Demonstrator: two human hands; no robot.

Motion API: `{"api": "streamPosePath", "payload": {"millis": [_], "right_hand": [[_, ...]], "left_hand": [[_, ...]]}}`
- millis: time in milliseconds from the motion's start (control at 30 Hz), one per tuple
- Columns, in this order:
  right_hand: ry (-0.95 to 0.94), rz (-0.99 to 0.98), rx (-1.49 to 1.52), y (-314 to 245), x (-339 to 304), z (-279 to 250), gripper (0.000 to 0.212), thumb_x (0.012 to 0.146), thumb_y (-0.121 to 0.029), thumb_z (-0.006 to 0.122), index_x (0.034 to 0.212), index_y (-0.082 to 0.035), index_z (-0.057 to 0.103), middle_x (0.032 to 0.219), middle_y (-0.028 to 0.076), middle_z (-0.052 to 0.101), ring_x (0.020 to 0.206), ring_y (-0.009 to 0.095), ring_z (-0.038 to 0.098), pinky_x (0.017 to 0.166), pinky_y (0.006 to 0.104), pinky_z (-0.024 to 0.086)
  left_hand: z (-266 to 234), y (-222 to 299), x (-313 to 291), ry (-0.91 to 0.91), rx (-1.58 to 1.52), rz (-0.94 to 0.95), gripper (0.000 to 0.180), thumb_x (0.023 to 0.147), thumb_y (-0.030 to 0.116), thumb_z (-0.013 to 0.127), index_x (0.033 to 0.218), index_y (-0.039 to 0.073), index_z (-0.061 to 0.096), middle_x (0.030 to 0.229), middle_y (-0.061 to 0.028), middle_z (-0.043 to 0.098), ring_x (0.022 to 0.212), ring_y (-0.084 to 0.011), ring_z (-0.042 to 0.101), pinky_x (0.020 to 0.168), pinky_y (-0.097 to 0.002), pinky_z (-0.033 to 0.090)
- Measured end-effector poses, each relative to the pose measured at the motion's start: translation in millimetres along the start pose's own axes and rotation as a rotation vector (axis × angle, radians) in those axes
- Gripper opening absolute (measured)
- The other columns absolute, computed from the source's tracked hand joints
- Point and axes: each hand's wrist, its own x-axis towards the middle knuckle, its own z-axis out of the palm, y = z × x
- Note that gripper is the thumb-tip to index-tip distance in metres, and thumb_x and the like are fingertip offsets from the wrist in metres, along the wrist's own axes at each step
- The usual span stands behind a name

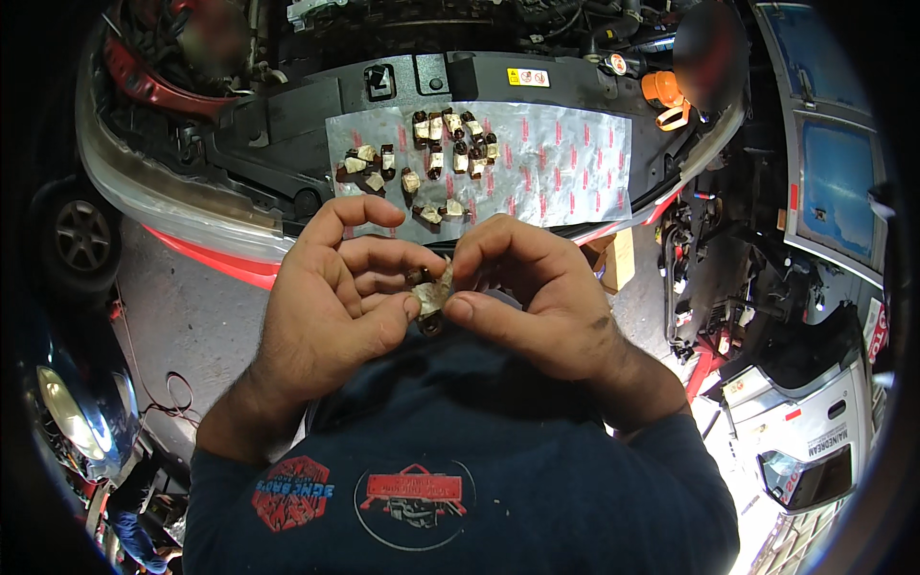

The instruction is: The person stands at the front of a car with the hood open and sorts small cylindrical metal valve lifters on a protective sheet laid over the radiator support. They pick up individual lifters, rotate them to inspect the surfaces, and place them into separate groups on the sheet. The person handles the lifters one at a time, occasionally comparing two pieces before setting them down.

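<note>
Held near the sheet's near edge, the part (431,325) is small, dark brown and glossy, with crinkled pale tape (437,290) around it; the left hand (331,307) pinches it, the right hand (546,307) pinches the tape's raised edge; similar parts (436,158) crowd the sheet's (575,172) left, open room lies right

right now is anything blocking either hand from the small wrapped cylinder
Nothing visible: the left hand holds the small wrapped cylinder; the right hand touches its raised pale wrap. The other wrapped cylinders lie beyond, on the silver sheet.
</note>
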Motion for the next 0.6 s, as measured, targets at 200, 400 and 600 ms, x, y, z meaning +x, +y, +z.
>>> {"api": "streamPosePath", "payload": {"millis": [200, 400, 600], "right_hand": [[0.071, 0.054, 0.166, 0, -4, 7, 0.022, 0.092, -0.015, 0.079, 0.106, -0.003, 0.065, 0.105, 0.004, 0.064, 0.097, 0.009, 0.061, 0.083, 0.0267, 0.05], [-0.063, -0.053, -0.182, 3, -1, -4, 0.017, 0.094, -0.013, 0.075, 0.101, -0.002, 0.064, 0.102, 0.002, 0.063, 0.095, 0.009, 0.061, 0.083, 0.0261, 0.05], [0.057, 0.153, 0.171, -1, -5, 2, 0.015, 0.095, -0.012, 0.074, 0.101, -0.003, 0.065, 0.097, 0.001, 0.063, 0.089, 0.008, 0.059, 0.078, 0.0242, 0.048]], "left_hand": [[1, -1, -1, 0.022, 0.023, -0.046, 0.066, 0.083, -0.011, 0.066, 0.139, 0.005, 0.035, 0.127, -0.0193, 0.063, 0.114, -0.0199, 0.067, 0.097, -0.0307, 0.057], [5, -2, -1, 0.018, 0.002, 0.001, 0.063, 0.083, -0.002, 0.067, 0.137, 0.003, 0.035, 0.133, -0.0238, 0.059, 0.113, -0.0247, 0.07, 0.099, -0.0338, 0.058], [3, 3, -1, 0.01, 0.013, 0.008, 0.06, 0.081, -0.013, 0.062, 0.132, 0.006, 0.037, 0.138, -0.0224, 0.056, 0.116, -0.023, 0.068, 0.092, -0.0287, 0.059]]}}
